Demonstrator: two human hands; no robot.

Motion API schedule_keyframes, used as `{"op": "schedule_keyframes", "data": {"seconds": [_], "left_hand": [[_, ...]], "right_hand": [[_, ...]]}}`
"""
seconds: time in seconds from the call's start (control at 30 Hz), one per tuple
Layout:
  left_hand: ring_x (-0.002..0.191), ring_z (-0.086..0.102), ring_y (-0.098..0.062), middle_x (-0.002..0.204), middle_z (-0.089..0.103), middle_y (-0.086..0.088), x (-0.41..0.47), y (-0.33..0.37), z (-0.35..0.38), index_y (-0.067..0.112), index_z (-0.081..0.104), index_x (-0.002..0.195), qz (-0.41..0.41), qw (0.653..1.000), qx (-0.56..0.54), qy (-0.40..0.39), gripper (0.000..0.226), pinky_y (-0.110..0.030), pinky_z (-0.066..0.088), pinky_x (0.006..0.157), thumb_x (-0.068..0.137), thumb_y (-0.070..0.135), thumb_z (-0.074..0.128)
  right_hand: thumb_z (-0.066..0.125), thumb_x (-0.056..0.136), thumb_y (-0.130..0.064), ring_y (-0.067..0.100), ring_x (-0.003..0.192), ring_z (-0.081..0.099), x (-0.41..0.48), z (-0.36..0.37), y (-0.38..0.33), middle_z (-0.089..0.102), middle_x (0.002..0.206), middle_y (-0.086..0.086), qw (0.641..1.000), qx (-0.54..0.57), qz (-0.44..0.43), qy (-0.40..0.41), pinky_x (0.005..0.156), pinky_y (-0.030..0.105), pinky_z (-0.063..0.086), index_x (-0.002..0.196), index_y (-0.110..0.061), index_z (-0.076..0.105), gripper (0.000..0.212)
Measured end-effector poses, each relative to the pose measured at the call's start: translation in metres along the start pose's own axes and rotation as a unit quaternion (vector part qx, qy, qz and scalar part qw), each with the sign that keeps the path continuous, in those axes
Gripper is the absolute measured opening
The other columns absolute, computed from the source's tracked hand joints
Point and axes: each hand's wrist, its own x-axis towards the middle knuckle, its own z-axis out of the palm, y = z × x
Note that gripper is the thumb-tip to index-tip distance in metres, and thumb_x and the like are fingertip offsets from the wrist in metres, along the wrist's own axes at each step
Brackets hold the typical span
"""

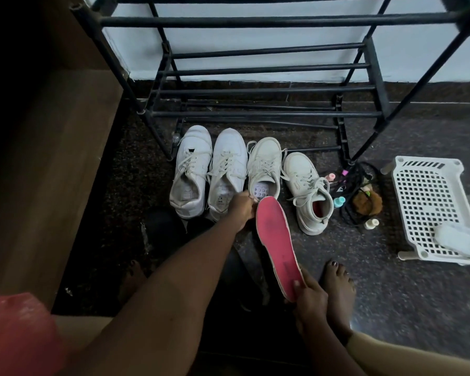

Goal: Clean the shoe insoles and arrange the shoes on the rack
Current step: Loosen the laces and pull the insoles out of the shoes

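Two pairs of white lace-up sneakers stand on the dark floor in front of the black tube shoe rack (255,90), whose shelves hold nothing. My left hand (243,210) grips the heel rim of the third sneaker (263,166), which shows a dotted pale base inside. My right hand (310,297) holds the heel end of a pink insole (276,245), which tilts up towards that sneaker. The fourth sneaker (307,191) has a red insole inside. The left pair (209,172) stands untouched.
A white perforated plastic basket (429,202) with a white cloth (459,240) in it sits at the right. Small pastel bottles, black cords and a brown furry thing (366,202) lie beside the rack's leg. Wooden furniture (52,158) borders the left. My bare foot (337,289) is near my right hand.
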Motion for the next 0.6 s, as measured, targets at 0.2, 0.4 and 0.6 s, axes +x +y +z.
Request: {"op": "schedule_keyframes", "data": {"seconds": [0.2, 0.4, 0.6], "left_hand": [[0.066, 0.048, -0.009, 0.076, 0.05, 0.002, 0.001, 0.013, -0.026, -0.004, 0.048, 0.131, 0.013, 0.997, 0.074, -0.004, 0.036, -0.019, 0.041, 0.061, 0.098, 0.001, 0.035], [0.096, 0.06, -0.022, 0.124, 0.054, -0.017, -0.017, 0.012, -0.033, -0.003, 0.035, 0.141, 0.071, 0.987, 0.145, -0.02, 0.042, -0.01, 0.044, 0.065, 0.099, -0.002, 0.032], [0.089, 0.058, -0.019, 0.092, 0.058, -0.003, -0.019, -0.007, -0.03, -0.003, 0.053, 0.125, 0.07, 0.981, 0.18, -0.022, 0.032, -0.022, 0.043, 0.075, 0.098, -0.001, 0.035]], "right_hand": [[0.041, 0.088, 0.018, 0.02, 0.081, 0.054, 0.02, -0.018, 0.015, 0.061, 0.114, 0.006, 0.991, -0.124, 0.029, -0.033, 0.04, 0.011, 0.043, 0.127, -0.004, 0.057, 0.048], [0.038, 0.086, 0.018, 0.021, 0.064, 0.051, 0.039, -0.001, 0.021, 0.064, 0.097, 0.007, 0.981, -0.177, 0.026, -0.07, 0.041, 0.018, 0.043, 0.124, -0.008, 0.06, 0.051], [0.048, 0.096, -0.016, 0.031, 0.091, 0.063, 0.058, 0.015, 0.042, 0.066, 0.11, 0.011, 0.971, -0.234, 0.011, -0.044, 0.08, 0.043, 0.054, 0.124, -0.019, 0.061, 0.032]]}}
